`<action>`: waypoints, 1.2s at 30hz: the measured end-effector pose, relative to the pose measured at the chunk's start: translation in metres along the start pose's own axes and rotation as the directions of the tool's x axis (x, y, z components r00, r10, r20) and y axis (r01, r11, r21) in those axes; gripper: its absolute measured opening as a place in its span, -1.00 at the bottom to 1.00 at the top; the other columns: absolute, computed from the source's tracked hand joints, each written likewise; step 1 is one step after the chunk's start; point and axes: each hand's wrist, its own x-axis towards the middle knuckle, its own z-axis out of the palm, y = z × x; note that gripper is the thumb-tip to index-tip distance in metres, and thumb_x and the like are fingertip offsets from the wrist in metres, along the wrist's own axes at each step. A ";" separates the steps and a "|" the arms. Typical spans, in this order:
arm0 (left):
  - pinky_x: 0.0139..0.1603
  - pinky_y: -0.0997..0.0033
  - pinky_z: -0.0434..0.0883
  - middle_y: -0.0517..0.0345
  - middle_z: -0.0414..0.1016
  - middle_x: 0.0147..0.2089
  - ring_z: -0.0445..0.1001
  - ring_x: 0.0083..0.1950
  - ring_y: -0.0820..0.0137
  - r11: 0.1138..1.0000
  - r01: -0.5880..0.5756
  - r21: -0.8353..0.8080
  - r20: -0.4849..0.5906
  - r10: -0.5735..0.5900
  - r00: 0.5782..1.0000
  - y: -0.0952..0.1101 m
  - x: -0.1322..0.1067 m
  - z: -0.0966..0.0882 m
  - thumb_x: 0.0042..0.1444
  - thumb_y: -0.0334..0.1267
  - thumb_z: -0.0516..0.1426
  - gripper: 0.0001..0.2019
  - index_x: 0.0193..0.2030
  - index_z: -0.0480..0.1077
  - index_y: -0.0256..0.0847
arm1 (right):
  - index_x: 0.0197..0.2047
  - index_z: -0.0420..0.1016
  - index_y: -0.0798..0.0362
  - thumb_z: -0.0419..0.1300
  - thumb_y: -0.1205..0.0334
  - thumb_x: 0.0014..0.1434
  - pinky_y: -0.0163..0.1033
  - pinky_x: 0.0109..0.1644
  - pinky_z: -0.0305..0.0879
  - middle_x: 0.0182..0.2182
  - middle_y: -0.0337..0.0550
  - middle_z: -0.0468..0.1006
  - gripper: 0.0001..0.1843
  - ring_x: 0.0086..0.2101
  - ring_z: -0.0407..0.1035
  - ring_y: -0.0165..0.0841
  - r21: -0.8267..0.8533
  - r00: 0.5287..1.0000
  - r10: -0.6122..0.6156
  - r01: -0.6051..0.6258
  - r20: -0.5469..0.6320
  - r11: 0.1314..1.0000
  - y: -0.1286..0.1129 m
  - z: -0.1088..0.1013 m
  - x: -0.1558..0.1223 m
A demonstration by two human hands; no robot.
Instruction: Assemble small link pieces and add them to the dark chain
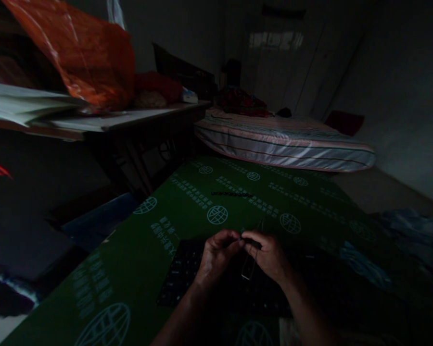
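Left hand [216, 255] and right hand [271, 257] pinch a dark piece [251, 242] over keyboard [180, 275], open mat [137, 262] around

Your left hand [216, 254] and right hand [270, 257] meet fingertip to fingertip on a small dark piece [250, 241] above the black keyboard [180, 274], leaving no gap between them. The green sheet [137, 259] lies bare to either side and ahead, with only a slim dark rod [233, 194] across it farther out. Beyond, the mattress [281, 144] closes the far edge, the table [130, 120] walls in your left, and crumpled blue cloth [364, 269] crowds your right.
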 end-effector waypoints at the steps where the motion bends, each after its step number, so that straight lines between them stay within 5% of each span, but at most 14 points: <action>1: -0.35 0.55 0.34 0.25 0.45 -0.45 0.39 -0.40 0.49 1.000 -0.002 0.005 0.005 0.002 1.000 0.000 0.000 0.000 -0.18 -0.30 0.28 -0.85 -0.44 0.43 -0.27 | -0.21 0.52 0.03 0.16 0.35 0.05 -0.27 -0.15 0.38 -0.27 -0.13 0.58 -0.79 -0.26 0.46 -0.32 0.000 1.000 0.000 0.000 0.000 1.000 0.001 0.000 0.000; 14: -0.22 0.43 0.42 0.13 0.56 -0.31 0.51 -0.24 0.34 0.956 -0.082 0.283 -0.012 0.089 0.996 -0.002 0.002 0.000 -0.06 -0.23 0.20 -0.79 -0.26 0.42 -0.23 | -0.23 0.52 0.01 0.14 0.25 0.06 -0.29 -0.21 0.34 -0.32 -0.17 0.58 -0.81 -0.28 0.45 -0.32 -0.114 0.986 0.163 -0.156 0.047 0.981 0.005 -0.023 0.008; 22: -0.17 0.39 0.40 0.13 0.56 -0.25 0.51 -0.23 0.33 0.652 -0.267 0.710 0.175 0.204 0.963 -0.006 -0.001 0.000 0.01 -0.31 0.09 -0.84 -0.27 0.47 -0.16 | -0.21 0.53 0.07 0.16 0.22 0.03 -0.32 -0.40 0.29 -0.41 -0.18 0.56 -0.75 -0.51 0.40 -0.40 -0.352 0.970 0.242 -0.223 0.011 0.909 0.069 -0.060 0.073; 27: -0.18 0.39 0.41 0.14 0.57 -0.26 0.51 -0.24 0.32 0.598 -0.268 0.756 0.173 0.212 0.962 -0.003 -0.002 0.000 0.01 -0.33 0.08 -0.82 -0.26 0.47 -0.15 | -0.22 0.55 0.04 0.15 0.27 0.04 -0.34 -0.46 0.25 -0.51 -0.22 0.54 -0.77 -0.59 0.37 -0.42 -0.458 0.962 0.272 -0.231 0.023 0.858 0.104 -0.061 0.109; 36: -0.22 0.43 0.43 0.16 0.57 -0.28 0.51 -0.24 0.32 0.573 -0.253 0.779 0.151 0.220 0.964 -0.011 -0.001 -0.004 -0.01 -0.33 0.11 -0.84 -0.27 0.46 -0.09 | -0.26 0.57 -0.02 0.20 0.32 0.03 -0.36 -0.42 0.23 -0.58 -0.26 0.52 -0.82 -0.56 0.38 -0.43 -0.552 0.964 0.256 -0.177 0.069 0.815 0.128 -0.055 0.142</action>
